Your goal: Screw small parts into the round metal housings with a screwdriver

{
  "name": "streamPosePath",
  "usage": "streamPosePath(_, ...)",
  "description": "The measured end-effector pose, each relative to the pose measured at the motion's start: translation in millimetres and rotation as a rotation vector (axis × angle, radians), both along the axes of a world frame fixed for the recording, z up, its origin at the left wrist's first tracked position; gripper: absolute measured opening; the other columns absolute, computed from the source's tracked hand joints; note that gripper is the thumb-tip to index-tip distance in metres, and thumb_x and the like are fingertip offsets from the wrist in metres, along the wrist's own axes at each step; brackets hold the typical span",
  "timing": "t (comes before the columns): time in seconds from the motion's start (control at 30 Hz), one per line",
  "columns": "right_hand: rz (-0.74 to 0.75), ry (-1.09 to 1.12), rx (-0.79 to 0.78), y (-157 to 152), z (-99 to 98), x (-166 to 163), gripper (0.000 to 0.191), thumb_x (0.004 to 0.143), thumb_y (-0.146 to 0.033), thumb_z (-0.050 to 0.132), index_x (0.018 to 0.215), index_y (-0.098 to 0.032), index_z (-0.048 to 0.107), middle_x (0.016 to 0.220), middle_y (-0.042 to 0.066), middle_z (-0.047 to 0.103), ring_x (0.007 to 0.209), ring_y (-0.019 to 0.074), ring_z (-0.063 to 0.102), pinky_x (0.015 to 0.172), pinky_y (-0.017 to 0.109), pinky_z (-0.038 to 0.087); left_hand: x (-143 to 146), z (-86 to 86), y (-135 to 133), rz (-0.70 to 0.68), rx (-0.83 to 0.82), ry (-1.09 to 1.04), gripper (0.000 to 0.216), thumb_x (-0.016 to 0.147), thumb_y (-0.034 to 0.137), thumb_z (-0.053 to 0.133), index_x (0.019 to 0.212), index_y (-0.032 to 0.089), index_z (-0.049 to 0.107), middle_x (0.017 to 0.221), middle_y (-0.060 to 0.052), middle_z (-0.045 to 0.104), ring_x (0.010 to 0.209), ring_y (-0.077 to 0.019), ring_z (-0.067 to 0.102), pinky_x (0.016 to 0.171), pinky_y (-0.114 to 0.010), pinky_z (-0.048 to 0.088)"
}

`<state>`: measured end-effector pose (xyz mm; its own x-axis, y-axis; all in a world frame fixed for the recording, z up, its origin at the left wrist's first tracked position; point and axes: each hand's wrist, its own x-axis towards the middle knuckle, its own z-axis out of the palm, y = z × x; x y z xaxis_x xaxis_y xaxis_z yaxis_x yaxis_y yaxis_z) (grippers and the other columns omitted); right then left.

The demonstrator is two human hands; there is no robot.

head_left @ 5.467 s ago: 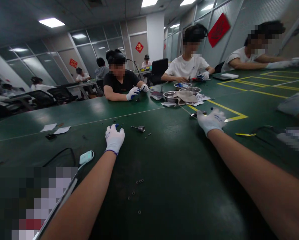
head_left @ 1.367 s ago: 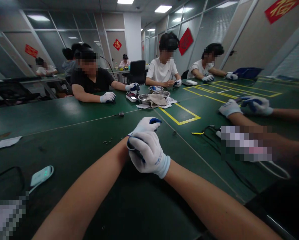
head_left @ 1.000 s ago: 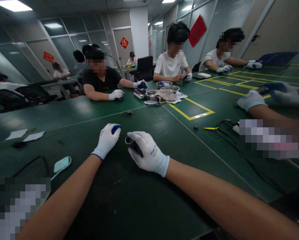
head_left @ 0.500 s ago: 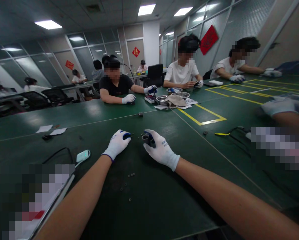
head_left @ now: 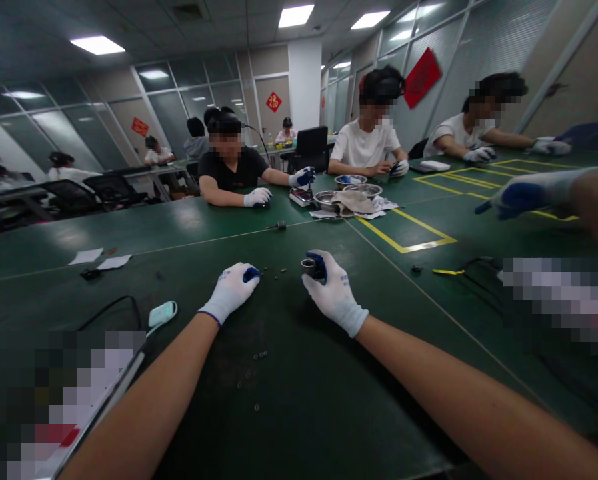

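Note:
My right hand (head_left: pixel 333 293), in a white glove with blue palm, is closed around a small dark hollow cylinder (head_left: pixel 308 267). The cylinder's pale round rim faces up, and its lower part is partly hidden by the thumb. My left hand (head_left: pixel 233 288), gloved alike, rests on the green table with its fingers curled and the thumb drawn in. Whatever its fingertips hold, if anything, is hidden. Between the two hands lie several tiny metal pieces (head_left: pixel 277 278). Nearer to me are several small ring-like nuts (head_left: pixel 257 407), scattered on the table top.
Ahead lies a dark tool-like piece (head_left: pixel 279 225). Metal bowls (head_left: pixel 326 199) with a cloth (head_left: pixel 355 202) stand farther back. At left is a pale device (head_left: pixel 163 314) with a cable. A co-worker's gloved hand (head_left: pixel 529 195) reaches in from the right; other people sit across the table.
My right hand has moved right with the cylinder, away from my left hand. My left hand has shifted very slightly left, its fingers drawn closer. The co-worker's hand at right has lifted and reaches farther out.

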<state>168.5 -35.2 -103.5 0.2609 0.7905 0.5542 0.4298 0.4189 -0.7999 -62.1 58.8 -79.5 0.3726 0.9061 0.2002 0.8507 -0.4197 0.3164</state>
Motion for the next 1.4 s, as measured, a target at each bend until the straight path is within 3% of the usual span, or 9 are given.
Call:
streamPosePath(0.17,0.031,-0.006,-0.031,0.5,-0.5,-2.7,0.044,0.081,-0.027,0.064,0.124,-0.019,0.06,0.106,0.01,0.074,0.095,0.0248,0.073,0.089,0.043,0.061,0.1,-2.1,-1.2,-0.066,0.021,-0.02,0.038,0.092,0.03,0.063,0.127,0.021,0.072,0.124,-0.012,0.072,0.118,-0.0306,0.068,0.108,-0.044,0.051)
streamPosePath(0.37,0.098,-0.092,-0.059,-0.5,-1.1,-5.9,0.05,0.079,-0.027,0.067,0.127,-0.018,0.059,0.11,0.011,0.073,0.098,0.0241,0.072,0.09,0.043,0.06,2.3,0.7,-3.4,0.011,0.046,0.007,0.027,0.087,0.028,0.066,0.11,0.017,0.076,0.114,-0.013,0.07,0.108,-0.03,0.069,0.1,-0.041,0.055)
streamPosePath(0.5,0.145,-0.155,-0.091,-2.4,1.2,-7.2,0.036,0.081,-0.028,0.065,0.116,-0.018,0.062,0.106,0.01,0.072,0.095,0.0232,0.07,0.088,0.042,0.059,1.6,2.8,-3.6,0.044,0.028,0.042,0.019,0.086,0.028,0.065,0.1,0.018,0.075,0.11,-0.012,0.07,0.105,-0.0296,0.069,0.096,-0.04,0.056)
streamPosePath(0.63,0.214,-0.182,-0.135,-4.4,3.1,-7.2,0.021,0.086,-0.028,0.061,0.105,-0.021,0.061,0.097,0.006,0.07,0.087,0.0215,0.068,0.083,0.039,0.057,-1.9,0.7,-0.1,0.022,0.022,0.013,0.019,0.089,0.027,0.062,0.103,0.019,0.073,0.114,-0.012,0.071,0.109,-0.03,0.069,0.099,-0.041,0.054)
streamPosePath(0.93,0.327,-0.185,-0.12,-8.2,0.2,-5.0,0.023,0.089,-0.025,0.055,0.113,-0.022,0.054,0.099,0.005,0.068,0.089,0.0217,0.065,0.087,0.039,0.055,-7.4,6.1,0.4,0.013,-0.052,-0.12,0.021,0.093,0.026,0.061,0.111,0.019,0.07,0.113,-0.013,0.077,0.108,-0.0289,0.071,0.101,-0.043,0.053)
streamPosePath(1.17,0.33,-0.145,-0.081,-9.1,6.3,-8.3,0.021,0.078,-0.019,0.055,0.098,-0.024,0.054,0.087,0.0,0.06,0.079,0.0195,0.058,0.077,0.035,0.052,9.7,28.4,-13.5,-0.145,-0.164,-0.455,0.016,0.084,0.024,0.067,0.098,0.017,0.073,0.105,-0.009,0.078,0.101,-0.0244,0.072,0.099,-0.041,0.056)
streamPosePath(1.4,0.303,-0.117,-0.067,-9.8,8.6,-10.6,0.013,0.073,-0.02,0.054,0.083,-0.025,0.048,0.076,-0.003,0.053,0.071,0.0174,0.052,0.068,0.032,0.045,38.3,65.5,-52.2,-0.412,-0.35,-0.62,0.025,0.082,0.025,0.075,0.106,0.018,0.076,0.11,-0.007,0.079,0.105,-0.0244,0.072,0.102,-0.043,0.055)
